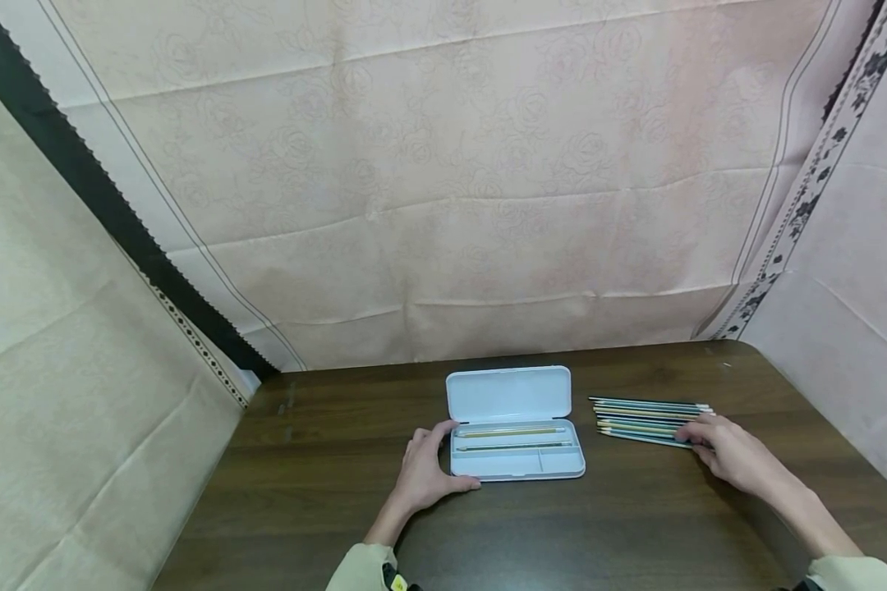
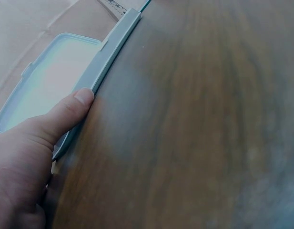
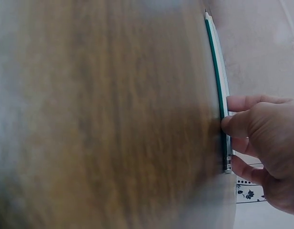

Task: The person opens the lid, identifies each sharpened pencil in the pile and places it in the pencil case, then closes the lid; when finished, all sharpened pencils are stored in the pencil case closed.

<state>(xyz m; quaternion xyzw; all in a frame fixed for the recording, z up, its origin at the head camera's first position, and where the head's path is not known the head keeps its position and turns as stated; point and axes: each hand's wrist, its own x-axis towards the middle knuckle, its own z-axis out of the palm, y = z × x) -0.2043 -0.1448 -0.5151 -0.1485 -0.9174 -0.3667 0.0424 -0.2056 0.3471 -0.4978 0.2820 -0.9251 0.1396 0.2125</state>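
A pale blue pencil case [image 1: 488, 468] lies open on the table, its lid [image 1: 510, 394] tipped back. Two pencils [image 1: 506, 432] lie lengthwise in its tray, one in each of two long slots. My left hand [image 1: 423, 474] holds the case at its left end, thumb at the front edge and fingers at the back corner. To the right, a row of several pencils [image 1: 628, 419] lies side by side, tips pointing left. My right hand [image 1: 735, 451] is at their eraser ends, pinching the nearest green pencil [image 3: 218, 76] between thumb and fingers in the right wrist view.
The dark wooden table [image 1: 547, 533] has its back edge against a pale patterned cloth [image 1: 488, 205]. More cloth hangs at the left and right sides. A gap of bare wood separates the case from the pencil row.
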